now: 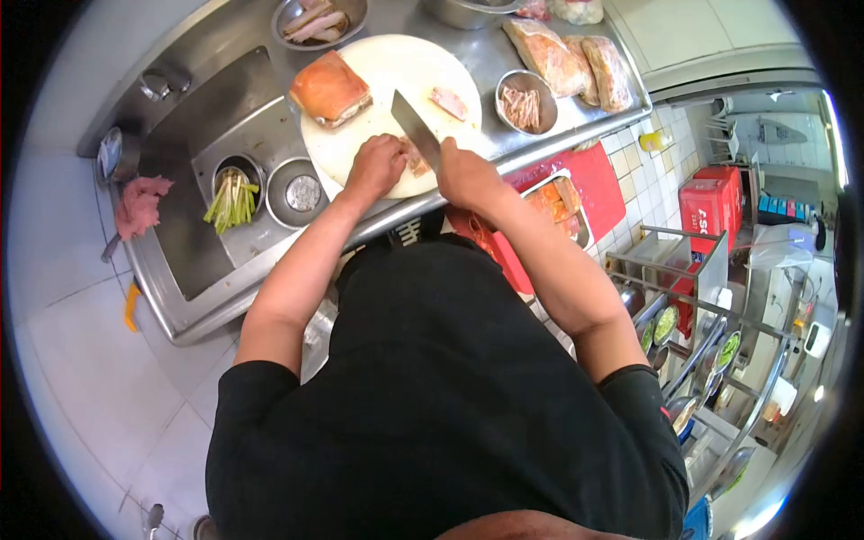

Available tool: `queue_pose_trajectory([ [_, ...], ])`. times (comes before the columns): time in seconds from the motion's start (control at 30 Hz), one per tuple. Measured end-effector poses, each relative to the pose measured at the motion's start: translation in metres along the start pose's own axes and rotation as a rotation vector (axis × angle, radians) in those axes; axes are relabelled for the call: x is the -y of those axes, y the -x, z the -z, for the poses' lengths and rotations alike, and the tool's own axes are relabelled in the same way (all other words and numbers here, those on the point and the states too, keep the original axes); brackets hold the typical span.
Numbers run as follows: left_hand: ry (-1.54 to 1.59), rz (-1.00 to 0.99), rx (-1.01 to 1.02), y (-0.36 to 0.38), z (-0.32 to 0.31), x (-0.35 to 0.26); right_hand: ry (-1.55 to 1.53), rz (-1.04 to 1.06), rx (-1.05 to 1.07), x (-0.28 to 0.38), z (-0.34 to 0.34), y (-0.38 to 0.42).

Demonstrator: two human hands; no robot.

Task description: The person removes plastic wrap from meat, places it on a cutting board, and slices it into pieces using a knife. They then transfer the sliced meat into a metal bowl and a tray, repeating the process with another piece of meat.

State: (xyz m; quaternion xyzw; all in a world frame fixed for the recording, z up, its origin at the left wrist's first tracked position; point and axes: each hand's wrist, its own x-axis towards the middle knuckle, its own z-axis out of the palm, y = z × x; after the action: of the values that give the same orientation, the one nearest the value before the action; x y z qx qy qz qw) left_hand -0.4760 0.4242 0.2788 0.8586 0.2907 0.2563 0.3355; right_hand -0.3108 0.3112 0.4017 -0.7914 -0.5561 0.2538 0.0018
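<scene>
A round white cutting board (369, 144) lies on the steel counter in front of me. My right hand (468, 177) is wrapped round the handle of a cleaver (415, 127), whose blade slants up and left over the board. Just left of the blade, my left hand (378, 165) rests with bent fingers on a small piece of meat (415, 159). A thick block of meat with orange-brown skin (329, 88) sits at the board's upper left. Another pale slice (449, 103) lies right of the blade.
A metal bowl of meat strips (522, 103) stands right of the board, near large meat pieces (547, 56). Another bowl with slices (317, 25) is at the top. The sink (207, 162) holds bowls and green stalks (232, 202). A meat tray (556, 205) sits below the counter edge.
</scene>
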Motion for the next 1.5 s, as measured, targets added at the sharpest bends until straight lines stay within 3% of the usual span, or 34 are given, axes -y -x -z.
queue_pose_trajectory([
  [0.03, -0.002, -0.01, -0.002, -0.003, 0.0, 0.002, -0.001, -0.001, -0.01, 0.014, 0.025, 0.003],
  [0.1, 0.001, -0.055, -0.013, 0.0, 0.0, 0.003, -0.071, -0.21, 0.372, 0.049, 0.081, 0.017],
  [0.17, 0.012, -0.046, -0.001, -0.001, 0.004, -0.001, 0.089, -0.096, 0.143, 0.018, 0.017, 0.029],
  [0.2, 0.023, -0.036, 0.013, 0.0, 0.006, -0.003, 0.06, -0.122, 0.132, 0.014, -0.002, 0.036],
  [0.37, -0.002, -0.048, 0.038, 0.002, 0.006, 0.0, 0.016, -0.039, 0.015, 0.0, -0.02, 0.011],
  [0.47, 0.001, -0.048, 0.046, -0.002, 0.004, 0.006, -0.053, -0.195, 0.365, 0.052, 0.068, 0.011],
  [0.5, 0.001, -0.027, 0.054, -0.002, 0.006, 0.008, -0.052, -0.193, 0.369, 0.049, 0.057, 0.018],
  [0.57, 0.005, 0.004, 0.072, -0.005, 0.015, -0.003, 0.047, -0.129, 0.188, 0.025, 0.01, 0.033],
  [0.63, -0.015, 0.08, 0.164, -0.006, 0.016, -0.005, 0.041, -0.121, 0.151, 0.007, -0.021, 0.032],
  [0.7, -0.032, 0.076, 0.165, -0.007, 0.019, -0.005, 0.013, -0.065, 0.057, 0.001, -0.026, 0.02],
  [0.77, -0.048, 0.052, 0.188, -0.009, 0.019, -0.002, 0.003, -0.042, 0.033, 0.023, 0.021, 0.011],
  [0.83, -0.001, 0.051, 0.168, -0.008, 0.018, 0.005, -0.06, -0.2, 0.327, 0.054, 0.071, 0.018],
  [0.87, -0.026, 0.063, 0.187, -0.01, 0.017, 0.006, -0.042, -0.199, 0.367, 0.056, 0.073, 0.026],
  [0.97, -0.066, 0.09, 0.264, -0.015, 0.025, -0.002, 0.082, -0.099, 0.105, 0.013, -0.014, 0.043],
  [1.13, -0.07, 0.011, 0.256, -0.012, 0.022, 0.005, 0.005, -0.032, 0.045, 0.018, 0.006, 0.019],
  [1.2, -0.08, 0.002, 0.241, -0.013, 0.023, 0.007, -0.075, -0.173, 0.334, 0.054, 0.066, 0.02],
  [1.33, -0.067, 0.017, 0.199, -0.013, 0.021, 0.004, 0.015, -0.105, 0.135, 0.018, -0.01, 0.043],
  [1.5, -0.049, -0.008, 0.228, -0.011, 0.024, 0.006, -0.112, -0.128, 0.095, 0.009, -0.013, 0.021],
])
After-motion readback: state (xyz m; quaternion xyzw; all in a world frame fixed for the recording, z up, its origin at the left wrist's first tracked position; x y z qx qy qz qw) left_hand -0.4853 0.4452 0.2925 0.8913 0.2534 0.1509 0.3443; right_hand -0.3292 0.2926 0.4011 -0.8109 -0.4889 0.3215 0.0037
